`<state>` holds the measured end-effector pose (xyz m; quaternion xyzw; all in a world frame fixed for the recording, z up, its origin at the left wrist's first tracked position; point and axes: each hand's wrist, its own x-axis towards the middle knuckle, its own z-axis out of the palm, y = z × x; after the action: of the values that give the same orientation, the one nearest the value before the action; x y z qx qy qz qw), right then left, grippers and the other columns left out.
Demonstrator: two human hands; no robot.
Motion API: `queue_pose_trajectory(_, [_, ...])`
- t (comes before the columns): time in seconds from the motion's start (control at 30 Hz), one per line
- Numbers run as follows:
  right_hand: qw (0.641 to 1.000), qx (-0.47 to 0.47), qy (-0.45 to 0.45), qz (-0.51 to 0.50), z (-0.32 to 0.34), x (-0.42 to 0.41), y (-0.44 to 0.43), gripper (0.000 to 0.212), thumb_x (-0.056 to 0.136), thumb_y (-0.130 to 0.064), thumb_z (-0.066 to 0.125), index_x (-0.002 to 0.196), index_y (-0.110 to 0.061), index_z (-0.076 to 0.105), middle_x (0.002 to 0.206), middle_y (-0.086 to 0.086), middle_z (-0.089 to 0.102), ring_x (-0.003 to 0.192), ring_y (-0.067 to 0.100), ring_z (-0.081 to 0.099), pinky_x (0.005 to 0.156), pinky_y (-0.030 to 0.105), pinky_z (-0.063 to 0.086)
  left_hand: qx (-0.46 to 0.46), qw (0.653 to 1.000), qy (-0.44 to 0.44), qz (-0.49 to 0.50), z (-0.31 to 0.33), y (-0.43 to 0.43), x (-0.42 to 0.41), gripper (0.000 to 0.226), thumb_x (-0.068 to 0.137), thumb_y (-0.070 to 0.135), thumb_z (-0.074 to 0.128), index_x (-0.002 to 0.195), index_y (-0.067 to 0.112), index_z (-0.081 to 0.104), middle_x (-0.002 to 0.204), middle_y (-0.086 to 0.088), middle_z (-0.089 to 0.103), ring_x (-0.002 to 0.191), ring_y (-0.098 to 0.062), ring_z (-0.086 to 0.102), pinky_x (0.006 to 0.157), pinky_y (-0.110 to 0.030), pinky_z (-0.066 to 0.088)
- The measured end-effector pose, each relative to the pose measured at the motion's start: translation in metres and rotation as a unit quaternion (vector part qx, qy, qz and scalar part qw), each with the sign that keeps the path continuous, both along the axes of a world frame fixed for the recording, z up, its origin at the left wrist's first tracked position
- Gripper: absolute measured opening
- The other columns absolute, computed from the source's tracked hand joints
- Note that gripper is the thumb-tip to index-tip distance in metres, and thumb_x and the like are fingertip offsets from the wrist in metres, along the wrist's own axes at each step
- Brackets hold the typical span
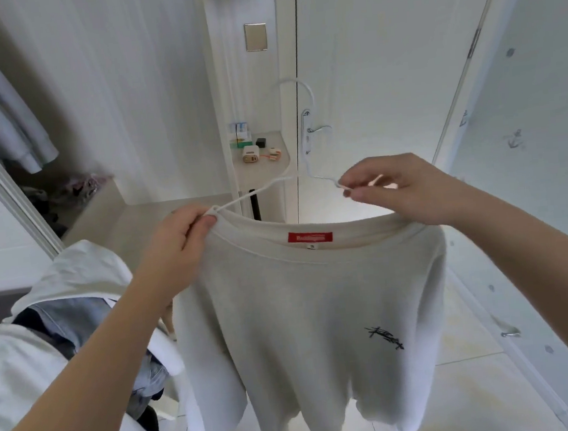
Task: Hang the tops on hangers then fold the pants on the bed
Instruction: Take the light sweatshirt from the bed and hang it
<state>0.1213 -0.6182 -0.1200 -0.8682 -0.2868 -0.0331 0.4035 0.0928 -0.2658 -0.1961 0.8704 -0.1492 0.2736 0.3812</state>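
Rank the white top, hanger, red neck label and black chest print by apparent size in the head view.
1. white top
2. hanger
3. red neck label and black chest print: about alike, left unranked

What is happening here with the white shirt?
A person is putting a shirt on a hanger. The left hand grips the shirt's collar where one end of the hanger meets it. The right hand pinches the hanger's other end, which is above the collar and not yet inside. The shirt hangs down in front of the person. More clothes lie in a pile at the left.
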Motion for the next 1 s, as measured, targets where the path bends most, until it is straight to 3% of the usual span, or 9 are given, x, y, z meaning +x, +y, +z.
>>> queue_pose_trajectory(0.07, [0.998,-0.038,0.029,-0.027,-0.008,0.002,-0.033,0.017,0.097,-0.019,0.065,0.11,-0.028,0.072,0.106,-0.013,0.072,0.101,0.008,0.066,0.088,0.022,0.05,-0.018,1.0,-0.007,0.022,0.001,0.013,0.002,0.013,0.098,0.03,0.049,0.092,0.033,0.06,0.078,0.013,0.061,0.074,-0.003,0.054,0.07,-0.007,0.039])
queue_pose_trajectory(0.17, [0.995,-0.012,0.064,-0.081,-0.026,0.001,-0.062,0.017,0.099,-0.018,0.062,0.095,-0.027,0.076,0.091,-0.004,0.076,0.088,0.018,0.07,0.078,0.021,0.054,-0.015,0.999,-0.002,0.043,0.002,0.026,0.006,0.02,0.1,0.03,0.049,0.084,0.041,0.056,0.078,0.01,0.06,0.068,0.005,0.054,0.061,-0.005,0.036])
queue_pose_trajectory(0.27, [0.992,0.026,0.022,-0.122,-0.04,0.001,-0.063,0.02,0.099,-0.017,0.062,0.086,-0.021,0.076,0.081,0.006,0.072,0.077,0.027,0.065,0.07,0.02,0.05,0.012,0.999,-0.014,0.028,0.007,0.026,0.011,0.022,0.101,0.027,0.048,0.084,0.039,0.055,0.083,0.015,0.06,0.074,0.006,0.055,0.066,-0.006,0.037])
queue_pose_trajectory(0.4, [0.987,0.09,-0.001,-0.133,-0.038,-0.004,-0.05,0.027,0.101,-0.014,0.059,0.089,-0.03,0.077,0.083,-0.009,0.073,0.07,-0.002,0.06,0.064,0.007,0.043,0.066,0.997,-0.043,0.001,0.009,0.02,0.014,0.021,0.099,0.019,0.049,0.096,0.038,0.058,0.09,0.037,0.059,0.085,0.018,0.053,0.075,0.001,0.034])
queue_pose_trajectory(0.53, [0.989,0.086,-0.018,-0.116,-0.027,-0.003,-0.039,0.022,0.101,-0.014,0.059,0.089,-0.024,0.075,0.077,-0.003,0.068,0.067,0.005,0.054,0.059,0.011,0.04,0.077,0.996,-0.038,-0.016,0.008,0.015,0.015,0.017,0.099,0.018,0.049,0.101,0.024,0.065,0.085,0.024,0.059,0.08,0.004,0.054,0.076,0.0,0.034])
queue_pose_trajectory(0.7, [0.994,0.061,-0.019,-0.091,-0.021,-0.002,-0.022,0.02,0.102,-0.017,0.058,0.088,-0.02,0.072,0.08,0.014,0.059,0.066,0.011,0.045,0.057,0.018,0.035,0.098,0.994,-0.043,-0.038,0.016,0.008,0.015,0.014,0.101,0.022,0.048,0.098,0.034,0.056,0.087,0.018,0.058,0.087,0.007,0.054,0.077,-0.003,0.035])
queue_pose_trajectory(0.87, [0.995,0.043,0.017,-0.084,-0.027,0.008,-0.02,0.018,0.101,-0.022,0.058,0.088,-0.018,0.07,0.086,0.015,0.063,0.07,0.012,0.051,0.063,0.024,0.039,0.031,0.997,-0.045,0.053,0.01,0.029,0.028,0.015,0.1,0.031,0.046,0.093,0.025,0.057,0.083,0.008,0.058,0.079,-0.011,0.052,0.073,-0.027,0.038])
queue_pose_trajectory(0.93, [0.995,0.05,0.042,-0.074,-0.029,0.016,-0.019,0.018,0.101,-0.022,0.058,0.088,-0.015,0.069,0.088,0.021,0.062,0.071,0.015,0.051,0.064,0.026,0.038,0.009,0.996,-0.052,0.078,0.01,0.04,0.034,0.015,0.101,0.03,0.046,0.092,0.024,0.058,0.083,0.007,0.058,0.078,-0.012,0.052,0.073,-0.028,0.038])
queue_pose_trajectory(1.0, [0.995,0.05,0.062,-0.055,-0.027,0.023,-0.012,0.018,0.101,-0.022,0.058,0.09,-0.015,0.069,0.09,0.021,0.064,0.074,0.017,0.054,0.067,0.028,0.04,0.009,0.995,-0.056,0.079,0.014,0.049,0.04,0.015,0.101,0.029,0.046,0.089,0.025,0.056,0.08,0.011,0.057,0.074,-0.006,0.051,0.07,-0.022,0.039])
